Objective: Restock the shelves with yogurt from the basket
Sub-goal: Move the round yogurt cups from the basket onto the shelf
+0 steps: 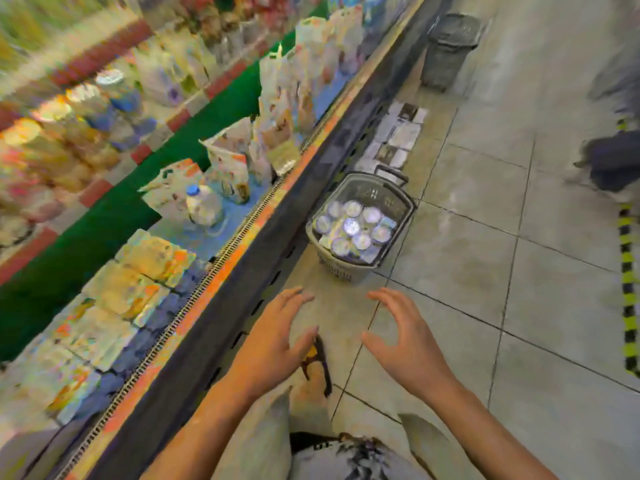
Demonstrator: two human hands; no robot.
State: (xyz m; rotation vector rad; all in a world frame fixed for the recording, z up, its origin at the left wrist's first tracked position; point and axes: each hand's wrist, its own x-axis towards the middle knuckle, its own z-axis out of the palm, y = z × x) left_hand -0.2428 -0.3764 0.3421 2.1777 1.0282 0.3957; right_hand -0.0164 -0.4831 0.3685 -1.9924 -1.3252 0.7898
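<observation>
Pale tiled floor [485, 271] fills the right side, with yellow-and-black striped tape [628, 271] running along its right edge. A dark grey slatted bin [450, 46] stands far up the aisle, and light flat sheets [398, 136] lie on the floor nearer than it. On the left, a blue-capped plastic bottle [204, 206] stands among blurred cartons [277, 98].

Light is bright, even and slightly warm, seemingly from overhead. The floor tiles [485, 271] carry a pale, diffuse sheen and hardly any hard shadow. Foil lids of the yogurt cups [351, 226] in the basket [334, 268] glare near white. Motion blur smears the shelves [104, 161], worst in the upper left corner, where packages dissolve into colour streaks with blocky compression. The right edge is smeared too. The shelf edge [242, 233] and tile seams bow with wide-angle distortion. The left hand [273, 344] and right hand [405, 348] are sharpest, though soft.
</observation>
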